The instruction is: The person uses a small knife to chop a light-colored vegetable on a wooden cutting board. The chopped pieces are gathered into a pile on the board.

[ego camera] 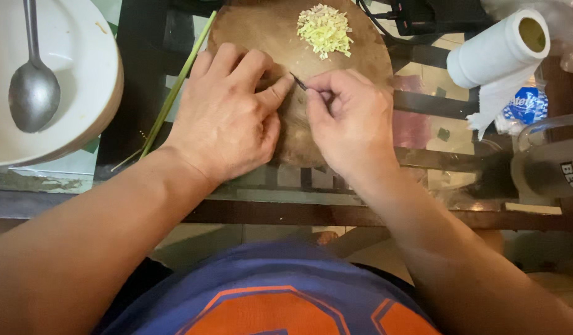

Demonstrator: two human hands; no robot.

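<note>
Head view only. Both your hands sit on one round wooden cutting board, touching each other at the thumbs.

Left hand: palm down, fingers curled, pressing on the board. Whatever is under it is hidden, can't tell what it holds.

Right hand: closed in a pinch on one thin dark blade; only the tip shows, between the two thumbs. Handle hidden in the fist.

One pile of chopped pale yellow-green bits on the board, just past your right fingertips.

One long green stalk off the board, running along the outer side of your left hand.

Further out past your left hand: one white bowl with one metal spoon lying in it.

Out past your right hand: one paper towel roll, well apart.
</note>
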